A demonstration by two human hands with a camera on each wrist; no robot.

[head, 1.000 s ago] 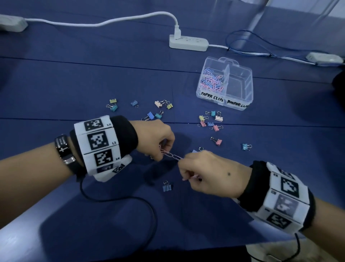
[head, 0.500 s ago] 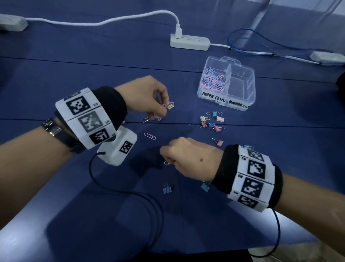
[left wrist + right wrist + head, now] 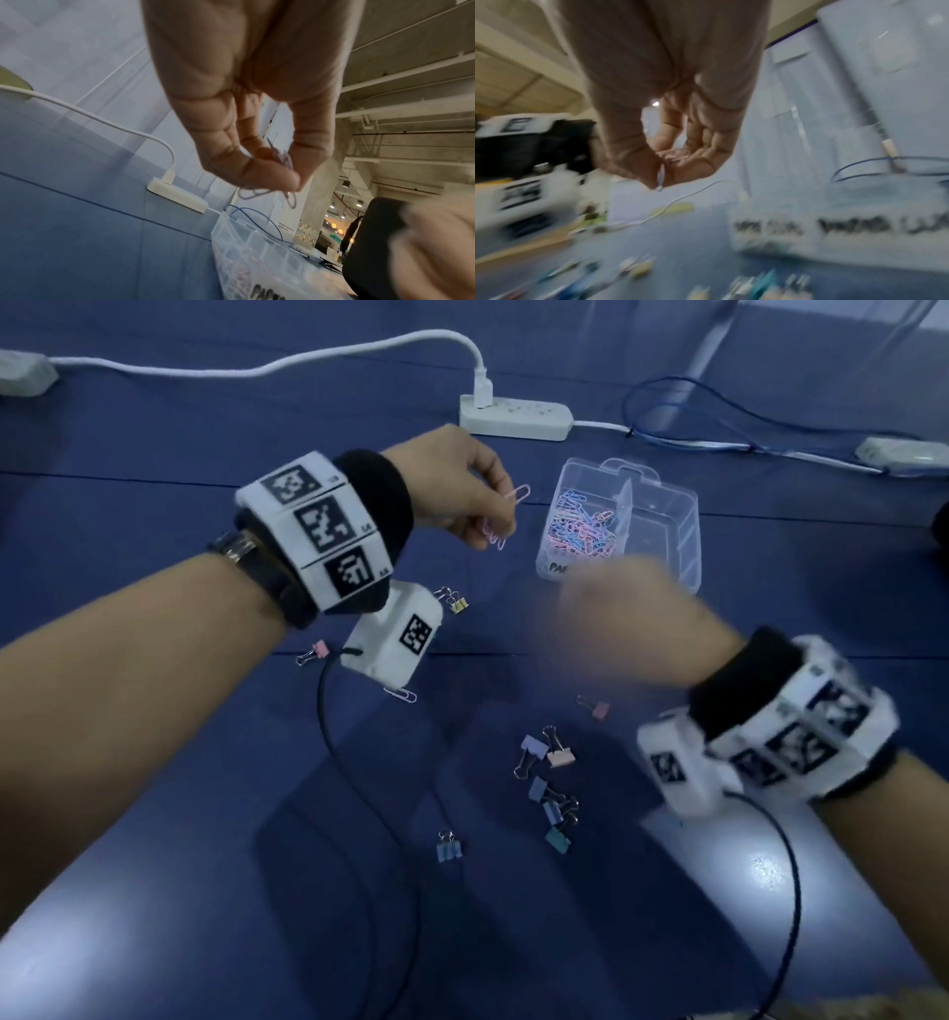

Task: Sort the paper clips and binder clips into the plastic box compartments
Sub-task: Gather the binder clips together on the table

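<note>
**Paper clips pinched above the table, box close by**

The plastic box (image 3: 667, 526) stands on the blue table (image 3: 154, 891); its left compartment is full of coloured paper clips (image 3: 580, 526), the right one looks bare. Just left of it, the left hand (image 3: 462, 490) pinches a few pink clips (image 3: 506, 516) between thumb and fingertips, raised off the table. The right hand (image 3: 626, 618), blurred, is in front of the box; the right wrist view shows its thumb and forefinger nipping a thin clip (image 3: 661, 178). Binder clips (image 3: 549, 783) lie scattered nearer the person, one loose paper clip (image 3: 400, 694) among them. A white power strip (image 3: 513, 419) sits behind
</note>
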